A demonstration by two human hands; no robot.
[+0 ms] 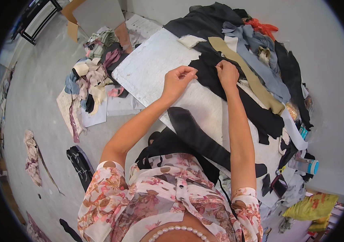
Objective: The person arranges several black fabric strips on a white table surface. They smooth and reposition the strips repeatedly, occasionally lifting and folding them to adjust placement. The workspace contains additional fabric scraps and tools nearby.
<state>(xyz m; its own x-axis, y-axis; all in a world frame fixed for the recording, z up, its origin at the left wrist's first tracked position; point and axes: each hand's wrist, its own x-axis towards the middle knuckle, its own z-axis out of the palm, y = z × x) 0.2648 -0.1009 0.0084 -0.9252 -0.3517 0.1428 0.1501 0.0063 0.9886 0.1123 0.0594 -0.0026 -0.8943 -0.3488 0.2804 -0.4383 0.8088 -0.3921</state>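
- The black cloth [236, 94] lies on the white board [152, 68], its long axis running from upper left, under your hands, down to lower right.
- Your left hand [177, 80] pinches its upper edge, fingers closed on it.
- Your right hand [227, 74] pinches the same edge, just beside.
- A tan strip [248, 74] crosses the cloth pile [260, 44] beyond.

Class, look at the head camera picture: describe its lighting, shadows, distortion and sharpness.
Head view: even, soft light with faint shadows; strong fisheye bending curves the white board edges, with a black vignette at the rim; left hand and right hand on the black fabric look sharp; no glare.
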